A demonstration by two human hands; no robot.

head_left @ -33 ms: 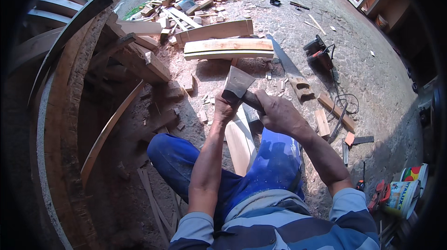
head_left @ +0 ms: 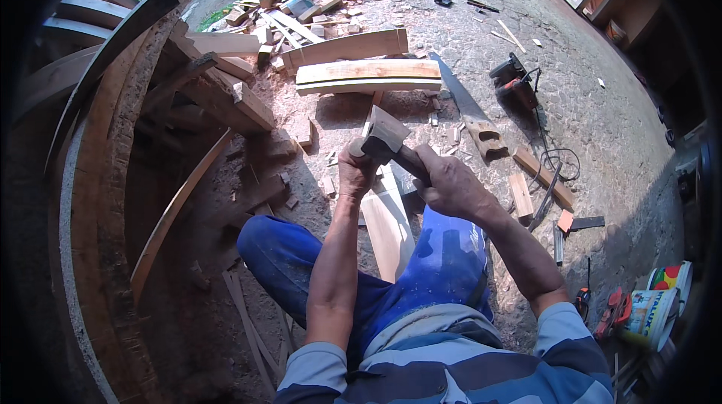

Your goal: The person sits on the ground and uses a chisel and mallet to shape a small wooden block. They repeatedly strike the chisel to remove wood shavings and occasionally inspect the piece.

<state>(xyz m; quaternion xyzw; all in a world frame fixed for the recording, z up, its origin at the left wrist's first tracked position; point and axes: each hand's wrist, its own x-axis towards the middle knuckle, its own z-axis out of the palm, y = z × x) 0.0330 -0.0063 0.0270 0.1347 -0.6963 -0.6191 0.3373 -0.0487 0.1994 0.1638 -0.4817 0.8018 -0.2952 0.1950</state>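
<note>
Gripping a hatchet [head_left: 385,137] with my right hand [head_left: 451,186], left hand [head_left: 356,172] clamped on the pale plank [head_left: 387,223] over my knees. Colourful labelled paint buckets [head_left: 654,306] sit far right, lower corner.

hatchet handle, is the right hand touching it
Touching. The head view shows the right hand with fingers wrapped around the hatchet handle just below its metal head, no gap visible.

The right hand [head_left: 451,184] grips a hatchet [head_left: 385,137] by its handle; the left hand [head_left: 355,171] steadies a pale plank [head_left: 387,227] on the knee. A handsaw [head_left: 470,114] lies far right.
</note>
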